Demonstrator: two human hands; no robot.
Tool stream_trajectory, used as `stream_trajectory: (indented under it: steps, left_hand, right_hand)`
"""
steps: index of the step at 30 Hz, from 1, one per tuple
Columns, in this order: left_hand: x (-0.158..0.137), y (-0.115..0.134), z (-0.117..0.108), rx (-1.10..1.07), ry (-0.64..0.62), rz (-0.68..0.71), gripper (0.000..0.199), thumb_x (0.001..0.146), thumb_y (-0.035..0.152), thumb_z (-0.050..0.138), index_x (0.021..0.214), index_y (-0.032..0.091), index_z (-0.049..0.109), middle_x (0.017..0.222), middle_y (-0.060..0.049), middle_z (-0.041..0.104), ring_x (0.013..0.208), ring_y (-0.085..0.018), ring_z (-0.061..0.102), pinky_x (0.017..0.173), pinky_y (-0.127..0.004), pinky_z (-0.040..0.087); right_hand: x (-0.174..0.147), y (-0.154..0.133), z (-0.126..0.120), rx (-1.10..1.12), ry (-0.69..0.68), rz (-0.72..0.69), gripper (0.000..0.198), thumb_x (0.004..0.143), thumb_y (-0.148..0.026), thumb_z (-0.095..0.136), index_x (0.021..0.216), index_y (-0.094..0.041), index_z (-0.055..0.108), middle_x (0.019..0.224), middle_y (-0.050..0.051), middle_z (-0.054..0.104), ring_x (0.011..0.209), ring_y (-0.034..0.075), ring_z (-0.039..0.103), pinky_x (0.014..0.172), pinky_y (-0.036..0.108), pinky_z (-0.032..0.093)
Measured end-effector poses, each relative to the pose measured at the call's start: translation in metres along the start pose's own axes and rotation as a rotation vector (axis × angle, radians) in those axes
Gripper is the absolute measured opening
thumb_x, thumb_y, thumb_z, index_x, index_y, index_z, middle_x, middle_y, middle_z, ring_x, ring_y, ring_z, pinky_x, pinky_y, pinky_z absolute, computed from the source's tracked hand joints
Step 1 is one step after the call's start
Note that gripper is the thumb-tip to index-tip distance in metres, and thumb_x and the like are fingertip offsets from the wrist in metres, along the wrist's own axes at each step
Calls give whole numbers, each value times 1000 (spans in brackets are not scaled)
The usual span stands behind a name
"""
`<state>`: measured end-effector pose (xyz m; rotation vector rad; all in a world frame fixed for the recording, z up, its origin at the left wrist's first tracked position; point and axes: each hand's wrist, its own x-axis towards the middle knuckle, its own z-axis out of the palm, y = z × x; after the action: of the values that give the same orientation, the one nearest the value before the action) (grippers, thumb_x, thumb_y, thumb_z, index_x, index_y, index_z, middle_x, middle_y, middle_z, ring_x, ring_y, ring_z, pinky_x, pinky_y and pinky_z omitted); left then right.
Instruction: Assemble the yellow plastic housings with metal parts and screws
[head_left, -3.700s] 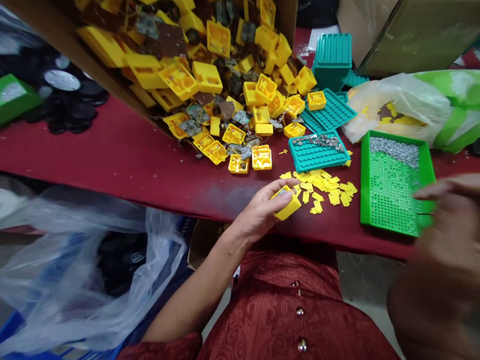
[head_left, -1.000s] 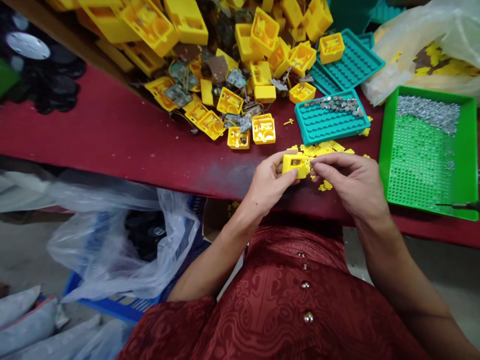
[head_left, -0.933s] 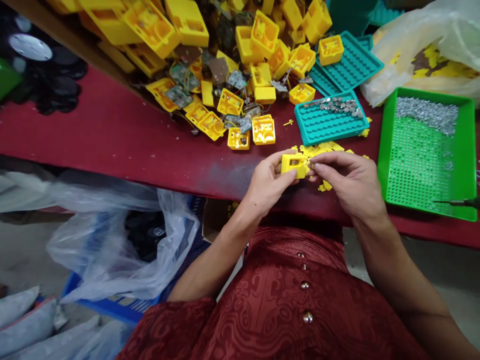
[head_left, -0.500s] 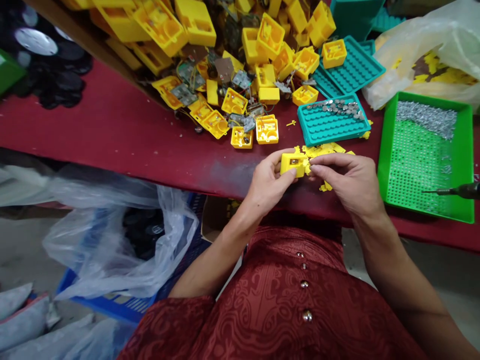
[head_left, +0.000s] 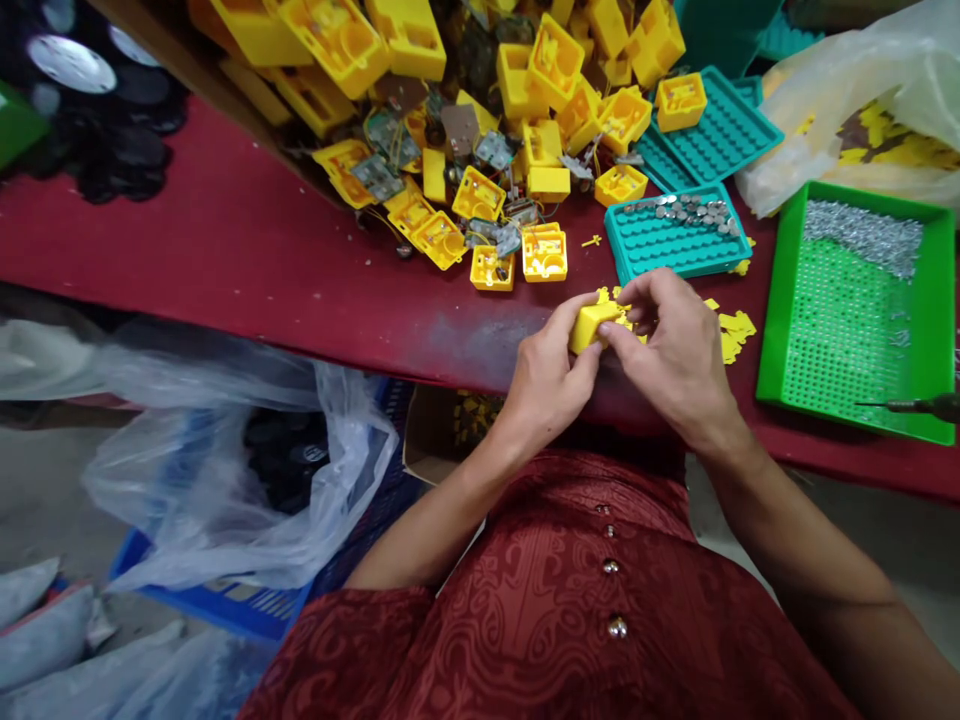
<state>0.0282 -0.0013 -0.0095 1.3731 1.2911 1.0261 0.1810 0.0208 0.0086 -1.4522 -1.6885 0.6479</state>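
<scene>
A small yellow plastic box point(head_left: 590, 325), its smooth side up, is held just above the table's front edge. My left hand point(head_left: 551, 365) is closed round its left end, fingers behind and thumb in front. My right hand point(head_left: 671, 350) grips the box's right end, the thumb pressing its front corner and the bent fingers arching over the far side. Whether a small part is also under those fingers is hidden. Flat yellow plastic pieces point(head_left: 735, 335) lie on the red cloth beside and behind my right hand.
Open yellow boxes point(head_left: 545, 252) with wires and circuit boards heap up at the back. A teal tray point(head_left: 660, 245) carries round metal pieces. At right, a green basket point(head_left: 855, 330) holds small screws, with a dark screwdriver-like tool point(head_left: 930, 405) over its edge. A plastic-lined blue crate point(head_left: 202, 600) stands below left.
The box has turned, so the side with the small window no longer shows. My right hand has moved left and closed in on the box. The view has shifted slightly.
</scene>
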Motion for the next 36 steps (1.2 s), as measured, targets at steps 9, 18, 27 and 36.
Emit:
stream_trajectory:
  steps: [9,18,27,36]
  left_hand:
    - [11,-4,-13,-471,-93,-227,42,86,38,80,122,17,70,113,-10,83,92,-19,79,74,-27,66]
    - [13,1,-24,-522,72,-302,46,76,40,83,113,17,71,99,-6,81,82,-18,76,66,-25,62]
    - [15,-4,-29,-536,39,-328,41,74,35,84,109,16,75,98,-7,82,79,-16,75,66,-25,63]
    - [15,-14,-24,-606,37,-304,37,88,24,70,124,16,67,108,-8,81,87,-16,77,76,-27,66]
  right_hand:
    - [32,4,-50,72,100,-30,11,87,-29,74,90,-21,69,85,2,69,72,14,61,69,30,50]
    - [142,27,-35,-436,-41,-137,11,81,-10,72,76,-19,68,78,4,65,77,17,56,93,40,54]
    - [148,57,-3,-522,-150,-206,27,81,-9,70,64,-17,50,72,5,49,88,20,60,97,40,57]
    - [87,11,-26,-330,-131,-197,9,90,-20,73,82,-18,68,94,10,67,99,22,62,102,44,51]
